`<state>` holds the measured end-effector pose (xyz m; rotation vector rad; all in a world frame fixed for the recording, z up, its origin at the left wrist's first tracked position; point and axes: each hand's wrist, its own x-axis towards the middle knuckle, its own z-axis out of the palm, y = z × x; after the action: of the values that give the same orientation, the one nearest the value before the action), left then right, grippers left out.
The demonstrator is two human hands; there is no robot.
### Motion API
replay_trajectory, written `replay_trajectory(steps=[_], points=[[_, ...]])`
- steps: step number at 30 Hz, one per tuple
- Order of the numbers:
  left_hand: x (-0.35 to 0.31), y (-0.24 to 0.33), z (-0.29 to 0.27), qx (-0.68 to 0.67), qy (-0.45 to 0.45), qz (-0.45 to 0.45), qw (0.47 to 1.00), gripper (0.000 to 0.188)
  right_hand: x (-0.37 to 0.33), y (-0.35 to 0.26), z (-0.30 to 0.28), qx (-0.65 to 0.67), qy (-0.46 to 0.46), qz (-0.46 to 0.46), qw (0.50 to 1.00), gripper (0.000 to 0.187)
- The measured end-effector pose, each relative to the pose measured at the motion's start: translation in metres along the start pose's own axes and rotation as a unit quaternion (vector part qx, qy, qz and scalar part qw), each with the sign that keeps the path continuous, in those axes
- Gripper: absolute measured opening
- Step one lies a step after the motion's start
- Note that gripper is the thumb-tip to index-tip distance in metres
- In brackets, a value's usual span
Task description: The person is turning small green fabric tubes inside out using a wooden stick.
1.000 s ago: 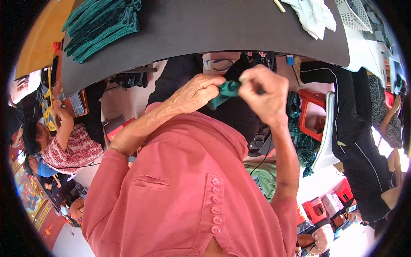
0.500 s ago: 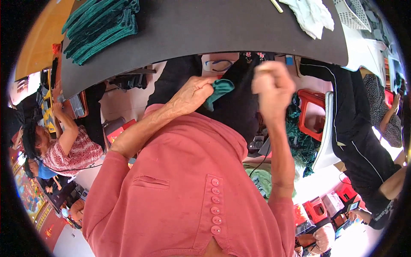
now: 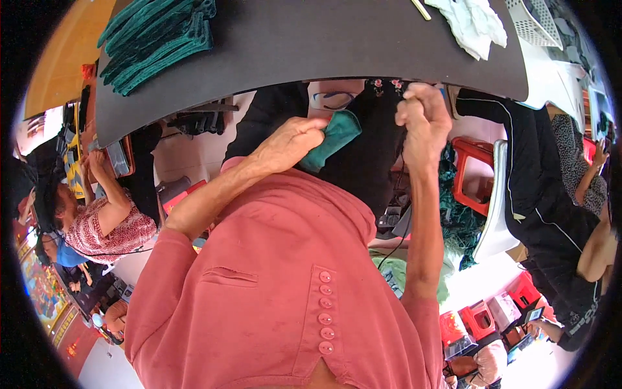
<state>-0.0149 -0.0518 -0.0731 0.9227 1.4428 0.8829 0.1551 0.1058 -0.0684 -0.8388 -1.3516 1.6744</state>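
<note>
My left hand [image 3: 289, 144] is closed, with thumb and finger pinching a small dark green velvety fabric piece [image 3: 338, 137]. The piece sticks out to the right of the fingertips and hangs over my dark-trousered lap. Off to the right, apart from the fabric, my right hand [image 3: 424, 123] is raised near the table edge with its fingers curled together. Whatever lies between those fingers, if anything, is too small to see. At the table's far left lies a stack of folded dark green velvety pieces [image 3: 159, 42].
The dark table [image 3: 311, 48] curves across the top. On its right lie a crumpled white cloth [image 3: 472, 27] and a thin pale stick [image 3: 420, 9], beside a white basket [image 3: 535, 24]. Green fabric pieces [image 3: 459, 223] lie heaped near a red stool [image 3: 463, 194]. Other people sit left and right.
The green piece now shows a broader face beside my left fingers. My right hand has shifted slightly right and looks less blurred; its fingers remain curled.
</note>
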Motion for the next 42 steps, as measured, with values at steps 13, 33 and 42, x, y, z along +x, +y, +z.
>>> replay_trajectory(steps=[13, 33, 42], points=[[0.021, 0.008, 0.003, -0.484, 0.032, 0.053, 0.873, 0.016, -0.037, 0.01, 0.012, -0.007, -0.303, 0.266, 0.915, 0.047], [0.026, 0.005, 0.007, -0.528, 0.037, -0.026, 0.848, 0.012, -0.062, 0.017, 0.006, -0.164, -0.223, 0.105, 0.955, 0.027], [-0.05, 0.092, 0.0, -0.108, 0.106, 0.059, 0.987, 0.019, -0.059, -0.025, -0.024, -0.223, -0.166, 0.031, 0.96, 0.011]])
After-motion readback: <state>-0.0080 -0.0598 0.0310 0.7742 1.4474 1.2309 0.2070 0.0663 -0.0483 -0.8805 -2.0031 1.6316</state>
